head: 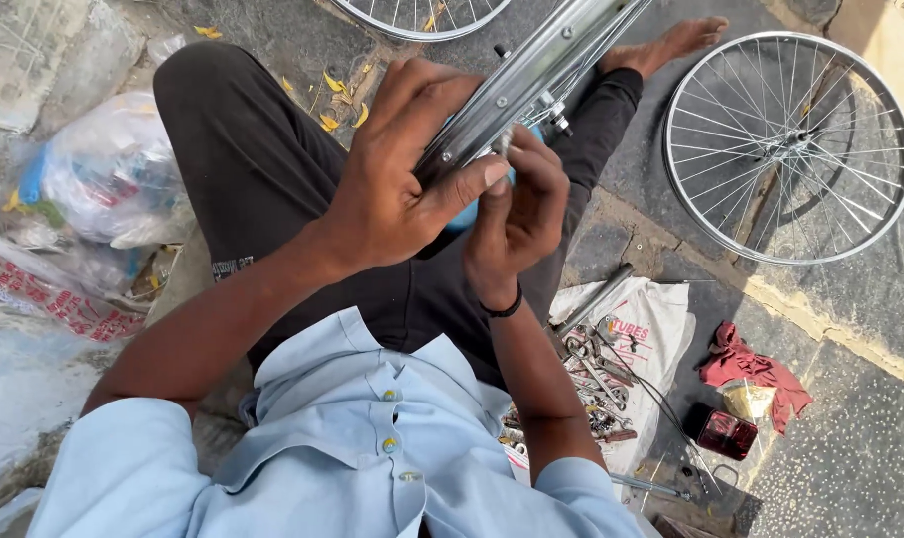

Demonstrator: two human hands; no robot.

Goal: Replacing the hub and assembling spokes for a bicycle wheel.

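Sitting low on a paved stone ground [850, 438], the person worked outdoors in hard sunlight, legs stretched across dark, uneven slabs with a pale strip running along the right. Up in the middle, the left hand [397, 189] was wrapped firmly around a shiny wheel rim [531, 75], thumb pressed along its edge, the rim slanting up toward the top of the view over the lap. And the right hand [516, 214] was right there beneath it, fingers curled closed against the rim's underside beside a small metal fitting; whether it pinched anything small, I could not tell. A bit of blue showed between the two hands.

Over on the right, a spoked wheel [788, 147] lay flat on the slabs, well apart from the hands, near a bare foot [671, 42]. Closer in, a white sack [646, 334] was spread on the ground with a heap of spanners and tools [596, 384] on it. Just beside that sat a red rag [746, 369] and a small dark red box [726, 433]. On the left, a clear plastic bag [108, 169] bulged against a pale wall, and yellow leaves dotted the ground above the knee.
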